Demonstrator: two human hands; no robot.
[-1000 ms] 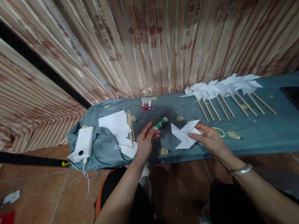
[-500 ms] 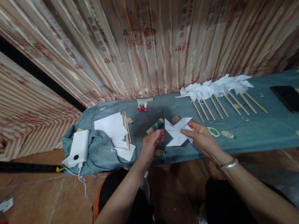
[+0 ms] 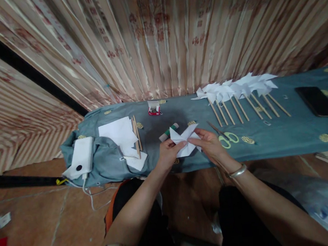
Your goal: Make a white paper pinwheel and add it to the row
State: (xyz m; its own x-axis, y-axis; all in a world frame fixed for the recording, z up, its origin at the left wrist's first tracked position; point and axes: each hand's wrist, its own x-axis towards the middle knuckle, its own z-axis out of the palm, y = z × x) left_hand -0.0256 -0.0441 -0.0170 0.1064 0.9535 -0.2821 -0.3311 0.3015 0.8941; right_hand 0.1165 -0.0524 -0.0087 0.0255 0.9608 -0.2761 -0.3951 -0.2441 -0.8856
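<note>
A white folded paper pinwheel [image 3: 185, 137] is held between both hands above the cloth. My left hand [image 3: 167, 152] grips its left side, thumb on the front near the middle. On its right side, my right hand [image 3: 211, 144] pinches the paper with the thumb pressed near the center. Just behind the left hand lies a glue stick [image 3: 168, 132], partly covered by the paper. Scissors with pale green handles [image 3: 227, 138] rest right beside the right hand. Farther back sits a small open red box [image 3: 153, 108] of metal pins.
Several finished pinwheels on sticks [image 3: 237, 91] lie at the back right, with a dark phone [image 3: 318, 101] beyond them. At left are white paper sheets [image 3: 117, 132], wooden sticks [image 3: 136, 136] and a white power bank [image 3: 82, 156] with a cable. A curtain [image 3: 154, 41] hangs behind.
My left hand has moved right and taken hold of the pinwheel's left side. My right hand shifted left with the paper, leaving the scissors more fully in view.
</note>
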